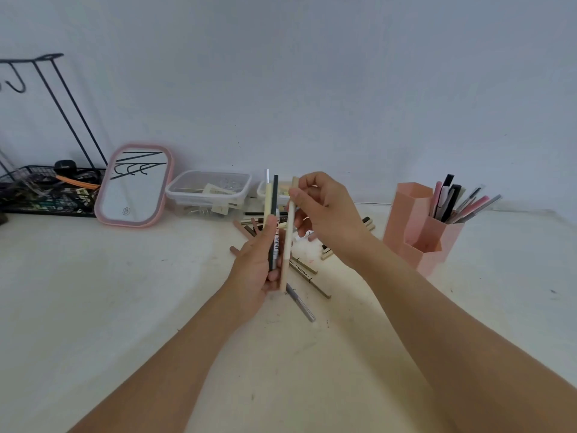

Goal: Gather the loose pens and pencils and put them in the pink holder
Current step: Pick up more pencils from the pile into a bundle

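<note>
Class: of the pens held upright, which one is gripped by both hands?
The cream pen: the right hand pinches its top, the left hand its base.

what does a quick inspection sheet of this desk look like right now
surface: white tabletop, scuffed with small dark marks
job's things: pink holder upright at right, several pens already in its rear compartment; loose pens scattered on the table beneath the hands
hands: left hand grips a bundle of pens upright; right hand pinches a beige pen beside that bundle
clutter: pink-framed mirror leaning at the wall, clear lidded box, black wire basket of odds and ends
cables: nothing seen
surroundings: plain pale wall; black wire rack with hooks at left
</note>
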`<move>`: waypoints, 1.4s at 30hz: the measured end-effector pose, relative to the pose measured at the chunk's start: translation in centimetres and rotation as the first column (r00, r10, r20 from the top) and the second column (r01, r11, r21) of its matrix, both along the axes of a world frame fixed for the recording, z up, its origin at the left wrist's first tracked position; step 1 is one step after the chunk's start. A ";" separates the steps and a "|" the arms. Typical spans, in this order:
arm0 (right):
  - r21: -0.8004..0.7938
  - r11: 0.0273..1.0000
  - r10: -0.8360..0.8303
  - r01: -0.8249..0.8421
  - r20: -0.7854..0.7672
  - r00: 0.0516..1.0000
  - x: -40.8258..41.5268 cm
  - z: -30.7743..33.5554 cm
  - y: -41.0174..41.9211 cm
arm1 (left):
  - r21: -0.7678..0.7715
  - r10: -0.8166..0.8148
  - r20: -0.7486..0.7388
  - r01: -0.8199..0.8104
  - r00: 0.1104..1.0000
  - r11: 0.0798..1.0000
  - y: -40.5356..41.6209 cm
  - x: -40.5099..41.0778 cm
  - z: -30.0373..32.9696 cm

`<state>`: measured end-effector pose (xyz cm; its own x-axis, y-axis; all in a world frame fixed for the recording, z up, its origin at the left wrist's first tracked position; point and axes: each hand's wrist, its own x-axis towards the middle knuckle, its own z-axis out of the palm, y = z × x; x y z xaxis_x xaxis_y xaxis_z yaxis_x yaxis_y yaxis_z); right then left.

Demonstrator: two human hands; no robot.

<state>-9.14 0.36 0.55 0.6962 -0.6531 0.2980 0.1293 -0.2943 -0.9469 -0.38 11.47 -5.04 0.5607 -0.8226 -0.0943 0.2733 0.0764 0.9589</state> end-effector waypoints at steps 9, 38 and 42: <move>0.200 0.979 0.032 -0.035 0.019 0.999 0.1 -0.8 -1.2 | 0.004 -0.101 0.111 0.102 0.989 0.995 -0.1 0.1 -0.6; -0.719 0.607 -0.374 -0.338 -0.634 0.677 0.4 -5.6 -5.9 | 0.037 0.068 -0.035 -0.066 0.997 0.997 0.1 1.2 -0.2; -0.721 0.672 -0.274 -0.168 -0.453 0.848 -0.2 -4.0 -4.9 | 0.001 0.070 -0.025 -0.070 0.997 0.998 0.0 1.4 -0.4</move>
